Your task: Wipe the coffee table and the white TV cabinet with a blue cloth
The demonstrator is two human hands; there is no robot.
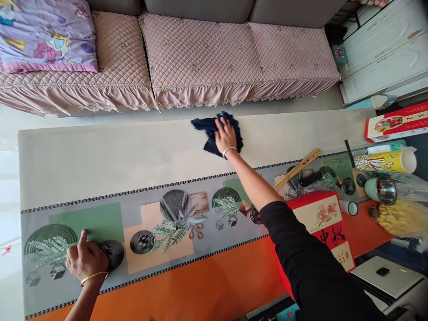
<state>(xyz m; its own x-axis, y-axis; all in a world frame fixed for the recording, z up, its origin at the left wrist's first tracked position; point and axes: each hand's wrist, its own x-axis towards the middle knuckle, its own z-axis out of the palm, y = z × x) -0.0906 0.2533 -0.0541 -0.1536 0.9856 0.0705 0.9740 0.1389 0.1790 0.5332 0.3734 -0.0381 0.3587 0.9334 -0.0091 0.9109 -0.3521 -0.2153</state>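
Observation:
A dark blue cloth (210,133) lies bunched on the cream strip of the long table (117,156), close to its far edge. My right hand (225,136) presses down over the cloth, fingers bent across its top and a bracelet at the wrist. On the grey patterned band of the table cover rests my left hand (87,256), at the near left. Its fingers are curled in, with one digit pointing forward, and nothing shows in them. A printed dark round motif lies beside that hand.
A red gift box (310,223) stands by my right forearm, near a wooden stick (297,169). Farther right are a yellow popcorn cup (384,160), a tumbler (381,189) and another red box (397,122). A pink quilted sofa (207,58) runs beyond the table.

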